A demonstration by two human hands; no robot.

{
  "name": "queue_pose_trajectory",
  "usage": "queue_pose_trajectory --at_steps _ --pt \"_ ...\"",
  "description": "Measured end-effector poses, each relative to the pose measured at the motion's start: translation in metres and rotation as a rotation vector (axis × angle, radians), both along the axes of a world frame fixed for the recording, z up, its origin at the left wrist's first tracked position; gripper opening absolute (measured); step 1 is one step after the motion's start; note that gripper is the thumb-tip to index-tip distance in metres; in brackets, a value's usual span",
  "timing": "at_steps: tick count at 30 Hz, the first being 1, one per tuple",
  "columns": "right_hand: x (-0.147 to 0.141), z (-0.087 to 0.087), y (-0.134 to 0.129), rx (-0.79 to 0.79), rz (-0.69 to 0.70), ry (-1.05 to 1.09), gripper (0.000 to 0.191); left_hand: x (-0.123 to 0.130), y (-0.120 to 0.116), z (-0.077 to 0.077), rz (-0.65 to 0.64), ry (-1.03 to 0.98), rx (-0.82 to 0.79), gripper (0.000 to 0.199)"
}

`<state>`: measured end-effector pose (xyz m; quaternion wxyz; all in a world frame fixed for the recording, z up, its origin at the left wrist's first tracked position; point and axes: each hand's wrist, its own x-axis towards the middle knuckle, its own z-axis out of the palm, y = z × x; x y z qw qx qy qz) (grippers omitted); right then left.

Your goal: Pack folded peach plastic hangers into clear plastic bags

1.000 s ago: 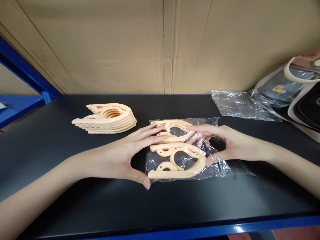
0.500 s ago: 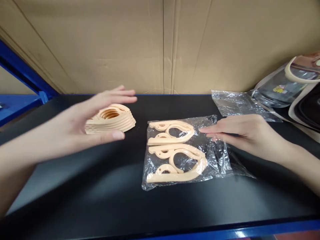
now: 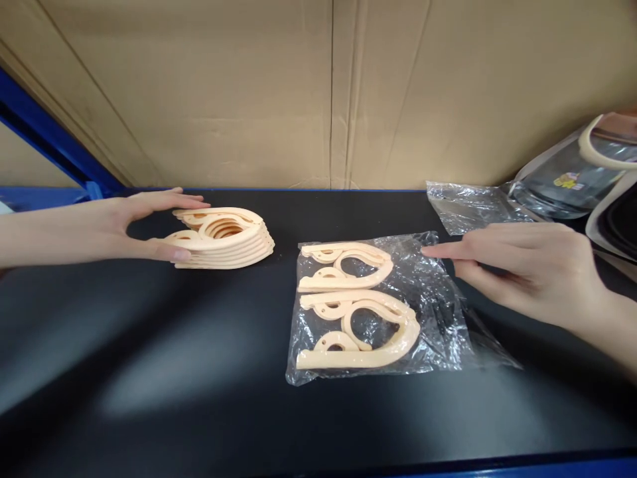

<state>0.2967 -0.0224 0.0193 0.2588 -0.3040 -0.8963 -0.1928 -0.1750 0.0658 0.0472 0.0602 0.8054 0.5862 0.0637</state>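
Observation:
On the black tabletop at left stands a neat stack of beige folding hangers (image 3: 233,242), folded flat. My left hand (image 3: 134,229) spans its left end, thumb on the near side and fingers along the far side. A clear plastic bag (image 3: 438,325) lies flat at the middle, with folded beige hangers (image 3: 368,345) inside, showing in two groups one above the other. At the bag's upper right edge is my right hand (image 3: 532,272). Its index finger is stretched out with the tip on the film, the thumb lies apart below, and the other fingers are curled.
Another clear plastic bag (image 3: 468,202) lies behind my right hand. Transparent bags with beige handles (image 3: 567,179) stand at the far right. A cardboard wall (image 3: 223,93) closes off the back, and a blue metal post (image 3: 44,126) slants at the left.
My left hand has moved left and come around the end of the hanger stack. My right hand has shifted slightly right on the bag, and its thumb and index finger have parted.

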Motion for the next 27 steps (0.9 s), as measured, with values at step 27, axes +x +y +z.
queue_pose_trajectory --at_steps 27 --pt "-0.036 -0.008 -0.025 -0.341 0.037 0.13 0.062 0.212 -0.095 -0.021 -0.49 -0.335 0.257 0.056"
